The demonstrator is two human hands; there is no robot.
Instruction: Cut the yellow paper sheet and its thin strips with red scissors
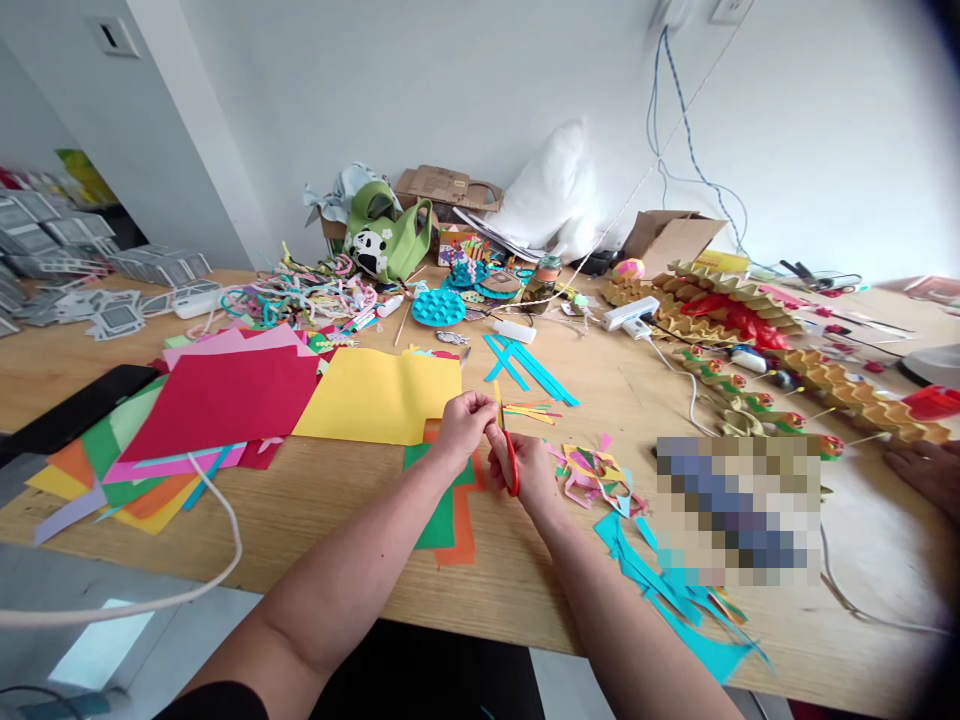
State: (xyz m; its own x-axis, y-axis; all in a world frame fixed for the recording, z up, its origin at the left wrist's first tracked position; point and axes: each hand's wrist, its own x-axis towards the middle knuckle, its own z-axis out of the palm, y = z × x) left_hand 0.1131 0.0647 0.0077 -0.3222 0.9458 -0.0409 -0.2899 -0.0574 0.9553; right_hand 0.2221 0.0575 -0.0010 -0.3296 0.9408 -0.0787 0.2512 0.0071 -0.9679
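Observation:
In the middle of the table my right hand (pixel 525 468) is closed round red-handled scissors (pixel 511 462), their blades pointing away from me. My left hand (pixel 465 425) pinches beside the blades, and a thin yellow paper strip (pixel 496 392) shows just past its fingertips. Green paper (pixel 442 515) and orange paper (pixel 463 530) lie under my forearm and hands. Beyond the scissors are several narrow coloured strips (pixel 532 411). A large yellow sheet (pixel 382 395) lies to the left of my hands, and small paper scraps (pixel 596 472) lie to the right.
Coloured sheets (pixel 225 405) are piled at left beside a black flat object (pixel 82 405). Blue strips (pixel 536 370) lie ahead; blue offcuts (pixel 660 575) lie near right. Craft materials, a green bag (pixel 394 235) and egg-carton pieces (pixel 847 390) fill the back. Another person's hand (pixel 926 470) rests far right.

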